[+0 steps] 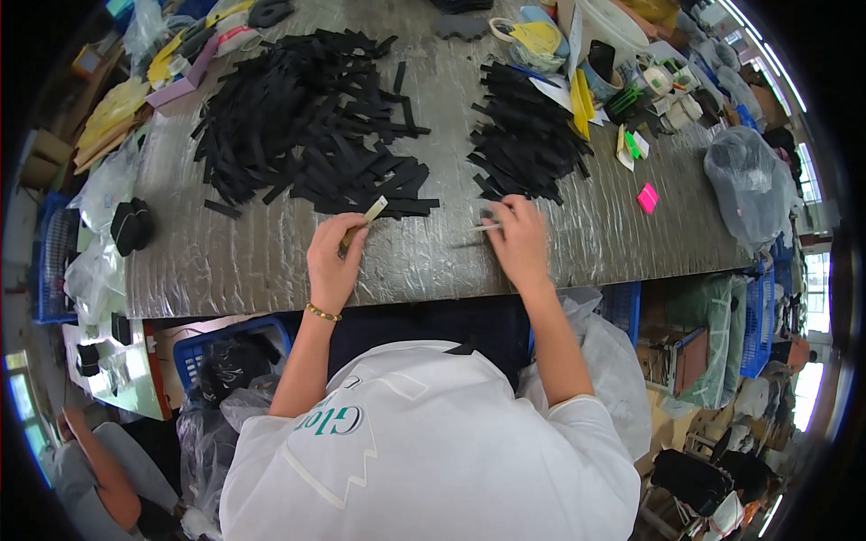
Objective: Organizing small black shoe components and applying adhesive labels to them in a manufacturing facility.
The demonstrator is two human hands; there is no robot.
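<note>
My left hand (336,257) wears a beaded bracelet. Its fingers are closed round a short, flat, cream-coloured stick (376,209), whose upper end touches the near edge of a big heap of black fabric strips (289,117). My right hand (521,239) pinches a thin pale tool (487,227) that points left; its kind is hard to make out. Just beyond the right hand lies a smaller pile of black strips (528,135). Both hands are over the near part of the film-covered table (433,261).
At the far right stand a cup with a phone (602,59), green clips (624,102) and papers. A pink pad (647,198) and a clear plastic bag (749,185) are on the right. Blue crates (225,347) sit below the table edge. Another person's arm (99,469) shows at lower left.
</note>
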